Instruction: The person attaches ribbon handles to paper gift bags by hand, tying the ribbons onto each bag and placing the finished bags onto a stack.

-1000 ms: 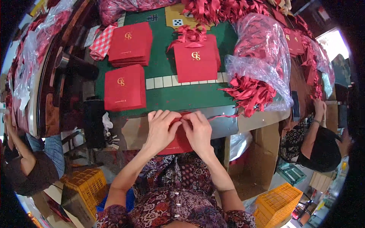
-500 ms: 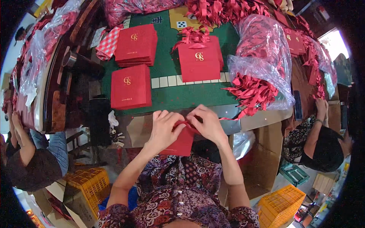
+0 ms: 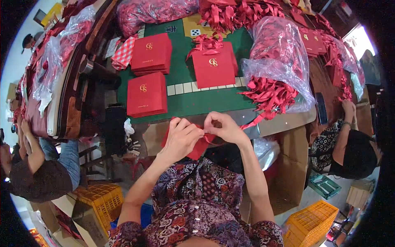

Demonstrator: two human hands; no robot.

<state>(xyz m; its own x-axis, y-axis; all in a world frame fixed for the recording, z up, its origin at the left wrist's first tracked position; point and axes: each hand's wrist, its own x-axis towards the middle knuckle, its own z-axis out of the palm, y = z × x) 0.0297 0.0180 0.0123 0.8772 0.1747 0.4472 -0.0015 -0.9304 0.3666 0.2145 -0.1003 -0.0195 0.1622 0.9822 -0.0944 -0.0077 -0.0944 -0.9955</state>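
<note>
Low before my body, at the table's near edge, a small red paper bag is gripped by my left hand, its fingers bent over the bag's upper part. My right hand pinches a red ribbon between thumb and forefinger beside the bag's edge. The two hands almost meet, and my left fingers partly hide where ribbon and bag join. Farther up the green mat, more red bags lie with ribbon handles heaped at their top.
Two stacks of red bags lie at left, beside a checked cloth. A clear plastic sack spills red ribbons at right. Cardboard and a yellow crate stand below. Other people work at both sides.
My right hand has drawn slightly away from the left, with the ribbon now visible in its pinch. The bag has turned to a slant. The whole view has shifted slightly.
</note>
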